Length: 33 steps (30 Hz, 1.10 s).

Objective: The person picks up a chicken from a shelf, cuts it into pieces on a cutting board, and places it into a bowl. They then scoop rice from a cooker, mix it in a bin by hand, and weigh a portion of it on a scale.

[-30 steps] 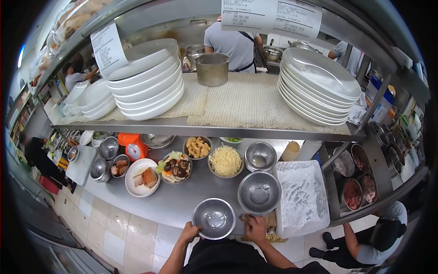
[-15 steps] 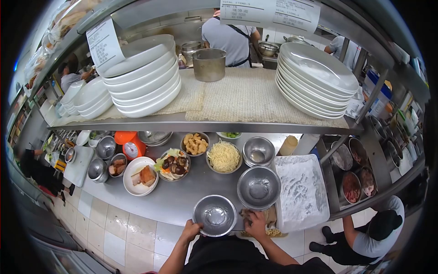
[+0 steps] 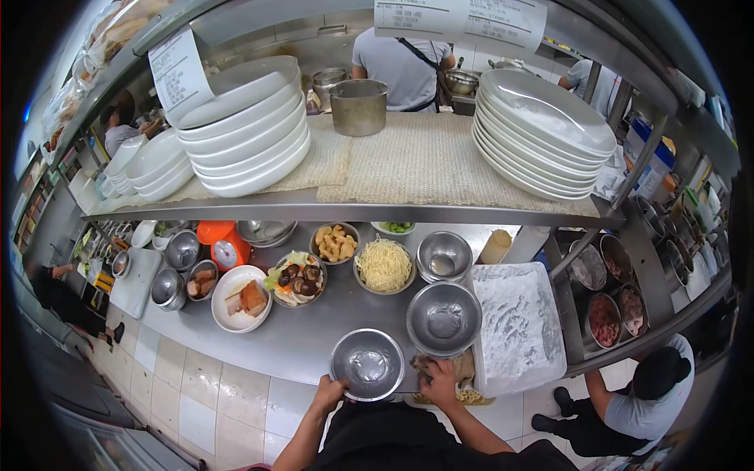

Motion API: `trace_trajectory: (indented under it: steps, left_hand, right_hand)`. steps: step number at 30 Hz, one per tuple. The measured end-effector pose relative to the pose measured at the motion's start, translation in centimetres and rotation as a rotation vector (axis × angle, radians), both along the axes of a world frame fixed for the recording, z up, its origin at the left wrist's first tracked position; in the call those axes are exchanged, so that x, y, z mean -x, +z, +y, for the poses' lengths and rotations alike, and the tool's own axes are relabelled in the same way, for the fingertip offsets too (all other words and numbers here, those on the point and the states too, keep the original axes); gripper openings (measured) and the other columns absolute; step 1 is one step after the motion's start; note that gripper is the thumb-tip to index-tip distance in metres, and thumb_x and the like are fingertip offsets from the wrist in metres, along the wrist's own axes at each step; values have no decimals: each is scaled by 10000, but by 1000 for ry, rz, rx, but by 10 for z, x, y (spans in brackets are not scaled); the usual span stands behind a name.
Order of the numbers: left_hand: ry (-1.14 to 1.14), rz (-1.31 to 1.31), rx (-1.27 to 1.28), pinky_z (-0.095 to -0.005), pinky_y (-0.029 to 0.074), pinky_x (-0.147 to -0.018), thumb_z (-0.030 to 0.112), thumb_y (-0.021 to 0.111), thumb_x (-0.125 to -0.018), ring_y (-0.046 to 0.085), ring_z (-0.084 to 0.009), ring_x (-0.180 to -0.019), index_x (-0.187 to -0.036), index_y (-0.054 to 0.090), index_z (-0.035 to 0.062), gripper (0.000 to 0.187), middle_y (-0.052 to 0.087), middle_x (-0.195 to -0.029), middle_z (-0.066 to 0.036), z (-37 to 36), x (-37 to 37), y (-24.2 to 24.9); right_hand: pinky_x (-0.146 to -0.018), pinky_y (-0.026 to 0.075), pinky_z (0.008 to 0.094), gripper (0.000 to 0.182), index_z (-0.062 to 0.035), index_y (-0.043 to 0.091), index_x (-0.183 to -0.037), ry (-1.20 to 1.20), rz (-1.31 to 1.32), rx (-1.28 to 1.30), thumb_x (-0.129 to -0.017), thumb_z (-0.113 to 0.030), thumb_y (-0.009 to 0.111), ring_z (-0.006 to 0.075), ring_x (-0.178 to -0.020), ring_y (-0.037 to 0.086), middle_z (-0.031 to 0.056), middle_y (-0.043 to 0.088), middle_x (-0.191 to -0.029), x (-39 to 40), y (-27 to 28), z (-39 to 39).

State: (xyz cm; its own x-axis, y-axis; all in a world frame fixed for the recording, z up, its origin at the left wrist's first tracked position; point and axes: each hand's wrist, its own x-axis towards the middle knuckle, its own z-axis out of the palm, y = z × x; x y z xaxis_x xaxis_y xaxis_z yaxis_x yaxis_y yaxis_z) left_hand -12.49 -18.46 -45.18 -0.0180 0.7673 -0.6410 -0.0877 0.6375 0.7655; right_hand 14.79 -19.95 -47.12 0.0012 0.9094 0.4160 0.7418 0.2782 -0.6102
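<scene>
An empty steel bowl [image 3: 367,364] sits at the counter's front edge, its left rim pinched in my left hand [image 3: 330,392]. My right hand [image 3: 438,380] is at the front edge, just below a second steel bowl [image 3: 444,319], with its fingers curled on a brownish item [image 3: 463,366] that I cannot make out. Beside that hand lies a tray of white powder [image 3: 518,326]. Farther back stand a bowl of noodles [image 3: 384,265], a bowl of fried pieces [image 3: 335,242], a bowl of mushrooms and vegetables [image 3: 298,279] and a white bowl of meat [image 3: 242,299].
Above the counter [image 3: 314,337] runs a shelf [image 3: 338,210] with stacked white plates [image 3: 542,129] and a metal pot [image 3: 358,107]. An orange scale [image 3: 224,245] stands at the left. A co-worker [image 3: 656,392] is at the lower right, another [image 3: 400,67] behind the shelf.
The view has shifted slightly. At the far left, a person in dark clothes has changed posture. My left hand still holds the bowl, and my right hand has hardly moved.
</scene>
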Motion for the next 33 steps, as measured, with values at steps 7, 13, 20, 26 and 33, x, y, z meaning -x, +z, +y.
trace_trajectory:
  steps: [7, 13, 20, 26, 33]
  left_hand:
    - [128, 21, -8, -370, 544, -435, 1, 534, -687, 623, -299, -581, -903, 512, -173, 278, 600, -762, -226, -3, -3, -1]
    - [165, 21, -10, -390, 548, -454, -8, 532, -678, 623, -328, -606, -928, 478, -199, 319, 583, -814, -260, -4, -5, 14]
    - [103, -1, -51, -352, 521, -458, 30, 507, -652, 607, -259, -590, -907, 517, -152, 314, 587, -769, -186, -3, 5, 3]
    - [153, -67, -42, -359, 515, -430, -3, 494, -673, 604, -275, -578, -955, 496, -159, 323, 588, -774, -193, -1, 0, 21]
    - [-78, 91, -249, -271, 405, -490, 136, 548, -714, 534, -138, -558, -693, 627, 5, 154, 557, -601, -31, 38, -55, 94]
  right_hand:
    - [-862, 403, 419, 361, -49, 608, -967, 7, -27, 10, -607, -76, 621, 345, -971, 502, 137, 543, -1027, -2, -5, -1]
    - [-859, 401, 425, 344, -43, 605, -961, 2, -30, -10, -617, -44, 620, 358, -976, 501, 153, 545, -1018, -3, -15, 0]
    - [-870, 397, 421, 335, -42, 599, -981, 34, 19, 64, -647, -52, 618, 356, -983, 489, 154, 533, -1037, -5, -9, -3]
    - [-874, 405, 407, 257, -22, 610, -947, 28, 77, 97, -698, -83, 632, 340, -989, 518, 140, 568, -1041, -1, 3, -8]
    - [-797, 439, 388, 89, 11, 619, -820, 93, 458, -175, -746, -34, 603, 321, -848, 568, 149, 605, -852, 9, 89, -14]
